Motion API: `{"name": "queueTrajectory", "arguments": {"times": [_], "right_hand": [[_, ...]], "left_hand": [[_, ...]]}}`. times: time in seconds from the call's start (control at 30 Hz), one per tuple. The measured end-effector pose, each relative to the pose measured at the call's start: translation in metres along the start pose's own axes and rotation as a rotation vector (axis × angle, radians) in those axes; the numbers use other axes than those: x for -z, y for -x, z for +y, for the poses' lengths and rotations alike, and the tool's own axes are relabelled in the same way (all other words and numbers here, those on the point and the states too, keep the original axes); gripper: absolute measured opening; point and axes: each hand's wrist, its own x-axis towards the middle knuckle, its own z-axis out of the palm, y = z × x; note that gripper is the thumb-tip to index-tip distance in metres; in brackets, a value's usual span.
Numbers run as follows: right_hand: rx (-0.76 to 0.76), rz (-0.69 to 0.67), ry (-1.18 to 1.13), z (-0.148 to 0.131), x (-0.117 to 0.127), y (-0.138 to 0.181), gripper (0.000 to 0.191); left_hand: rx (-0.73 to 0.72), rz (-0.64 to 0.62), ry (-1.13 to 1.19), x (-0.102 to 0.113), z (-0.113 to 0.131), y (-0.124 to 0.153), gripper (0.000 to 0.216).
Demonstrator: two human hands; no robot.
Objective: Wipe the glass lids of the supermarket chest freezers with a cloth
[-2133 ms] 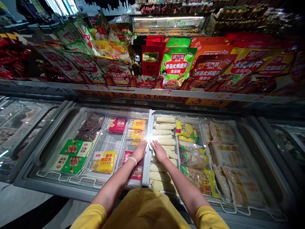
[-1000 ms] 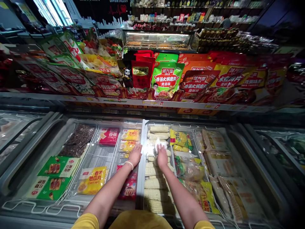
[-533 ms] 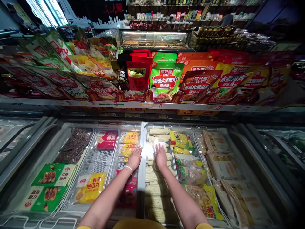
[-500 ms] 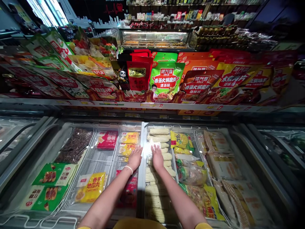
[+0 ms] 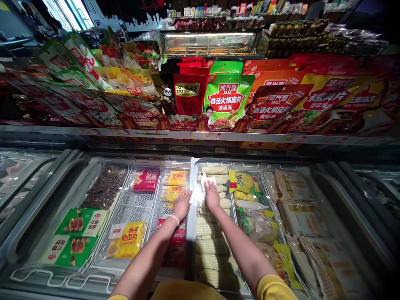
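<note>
My left hand (image 5: 182, 203) lies flat with fingers spread on the glass lid of the chest freezer (image 5: 137, 200), next to the white centre divider (image 5: 191, 233). A white band circles that wrist. My right hand (image 5: 211, 196) presses a small white cloth (image 5: 207, 182) against the right glass lid, over a column of wrapped corn cobs (image 5: 212, 246). The cloth sticks out past my fingertips, towards the far end of the lid.
Under the glass lie yellow packs (image 5: 174, 178), a red pack (image 5: 146, 179), green packs (image 5: 81, 221) and bagged corn (image 5: 240, 182). A shelf of hotpot seasoning pouches (image 5: 227, 101) hangs over the freezer's far edge. More freezers stand at the left (image 5: 18, 175) and the right (image 5: 371, 187).
My right hand has slid the cloth back and forth on the right lid and now sits farther from me. The left hand has stayed flat beside the divider.
</note>
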Motion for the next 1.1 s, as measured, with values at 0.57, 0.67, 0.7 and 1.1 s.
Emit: {"name": "queueTrajectory", "arguments": {"times": [0.57, 0.67, 0.7, 1.1], "right_hand": [[0.332, -0.157, -0.073, 0.005, -0.051, 0.221, 0.079], [0.354, -0.190, -0.038, 0.029, -0.036, 0.244, 0.081], [0.290, -0.161, -0.021, 0.041, -0.030, 0.249, 0.081], [0.227, -0.209, -0.076, 0.034, -0.055, 0.368, 0.067]], "left_hand": [[0.017, -0.034, -0.102, -0.049, -0.003, 0.132, 0.078], [0.037, -0.047, -0.103, -0.062, 0.002, 0.163, 0.077], [0.039, -0.044, -0.104, -0.067, 0.003, 0.174, 0.076], [0.023, -0.112, -0.067, -0.100, 0.004, 0.252, 0.058]]}}
